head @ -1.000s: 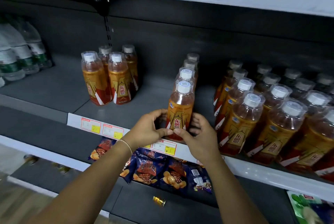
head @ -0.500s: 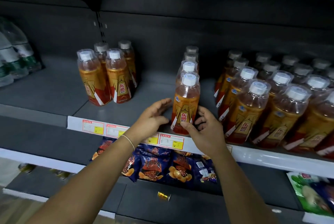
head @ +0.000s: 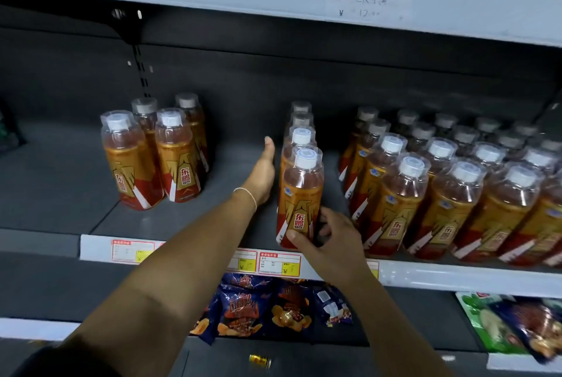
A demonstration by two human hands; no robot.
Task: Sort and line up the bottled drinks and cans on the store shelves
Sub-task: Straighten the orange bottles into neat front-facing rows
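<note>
The front bottle [head: 301, 194] of the centre row [head: 299, 141] is gripped low by the right hand [head: 331, 243], just behind the shelf edge [head: 97, 249]. The left hand [head: 261, 176] is held flat and straight beside the row's left side, where bare shelf [head: 225, 170] is seen up to four bottles [head: 179, 161] at left.

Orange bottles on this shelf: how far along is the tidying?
Done: the right block stands in rows. In hand: the right hand has its grip on the front bottle of the middle file, left hand reaching beside it. To do: the four-bottle cluster stands apart.
</note>
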